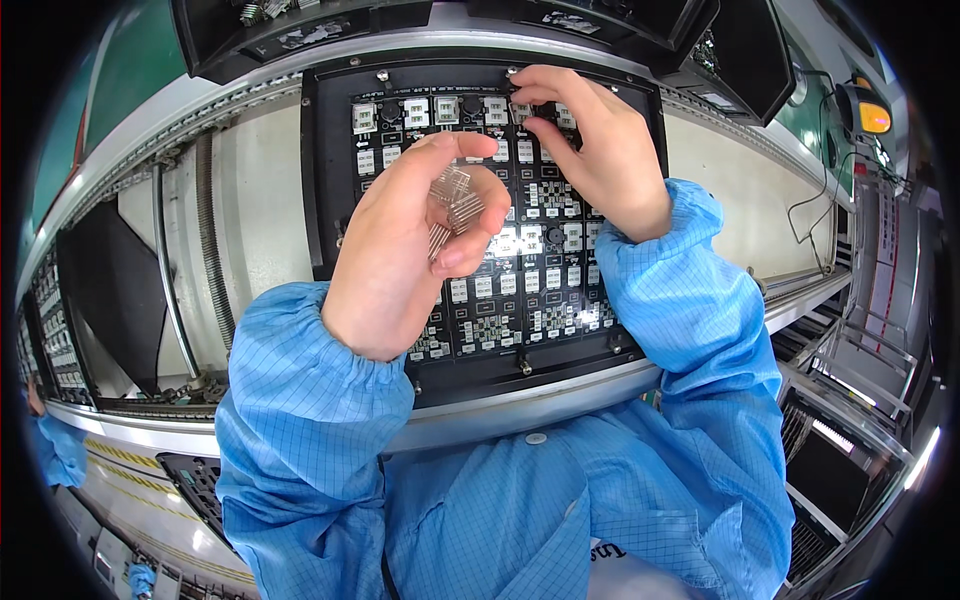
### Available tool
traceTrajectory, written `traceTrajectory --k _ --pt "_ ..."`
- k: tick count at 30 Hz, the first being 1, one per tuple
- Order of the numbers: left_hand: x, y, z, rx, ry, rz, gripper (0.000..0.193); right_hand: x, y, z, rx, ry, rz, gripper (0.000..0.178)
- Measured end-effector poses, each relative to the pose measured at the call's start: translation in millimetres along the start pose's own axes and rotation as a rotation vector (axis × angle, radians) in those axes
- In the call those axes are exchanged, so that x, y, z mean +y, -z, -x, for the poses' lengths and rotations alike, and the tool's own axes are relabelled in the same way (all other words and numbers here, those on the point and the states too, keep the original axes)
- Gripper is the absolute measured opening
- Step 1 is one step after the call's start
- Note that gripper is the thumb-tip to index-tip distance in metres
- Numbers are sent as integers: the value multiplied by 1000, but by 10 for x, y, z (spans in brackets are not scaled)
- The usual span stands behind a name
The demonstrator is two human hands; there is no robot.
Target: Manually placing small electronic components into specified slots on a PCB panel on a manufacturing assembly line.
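Note:
My left hand point(385, 235) is curled palm-up above the boards, fingers closed round a small bunch of thin silvery metal pin strips point(462, 200). Beneath both hands lies a black framed tray point(470, 378) of black circuit boards point(505, 305) with rows of white connectors point(415, 113) and round black parts. At the top row my right hand point(615, 145) reaches down, thumb and fingertips bent in a pinch about a small pale part point(521, 113). The fingers partly cover that part, so its kind is unclear.
The tray sits across a conveyor with metal rails point(530, 418). Black bins point(740, 65) holding small metal parts stand along the far side. More boards point(50, 310) lie at the far left, where another person's blue sleeve point(60, 450) shows. An orange-lit device point(873, 118) is at right.

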State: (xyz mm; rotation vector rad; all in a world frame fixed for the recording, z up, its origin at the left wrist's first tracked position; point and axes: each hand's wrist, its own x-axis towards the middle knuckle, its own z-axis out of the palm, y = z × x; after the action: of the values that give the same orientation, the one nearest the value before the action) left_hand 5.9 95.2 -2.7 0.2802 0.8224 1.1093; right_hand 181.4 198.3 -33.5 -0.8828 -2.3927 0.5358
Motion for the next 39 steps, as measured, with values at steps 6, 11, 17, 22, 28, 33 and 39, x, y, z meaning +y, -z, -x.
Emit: traceTrajectory --k 6,11,17,22,28,33,39 --pt "21 -2 13 1 -2 -4 31 -5 -49 10 36 17 -9 34" --pt "13 -32 -9 36 11 -47 33 35 -93 -6 93 46 6 35" --pt "-25 11 -65 27 11 -46 33 -24 -99 -11 53 -24 -4 40" --pt "-24 4 -66 -6 -1 1 31 -2 -90 -40 94 46 35 37" --pt "0 -54 -58 57 6 -89 35 -8 -79 -49 115 -10 34 35" --pt "-13 25 -21 -34 10 35 34 -19 -72 -59 97 22 1 35" --pt "-47 28 -1 -32 -23 -11 30 -292 182 5 -24 -82 -517 32"
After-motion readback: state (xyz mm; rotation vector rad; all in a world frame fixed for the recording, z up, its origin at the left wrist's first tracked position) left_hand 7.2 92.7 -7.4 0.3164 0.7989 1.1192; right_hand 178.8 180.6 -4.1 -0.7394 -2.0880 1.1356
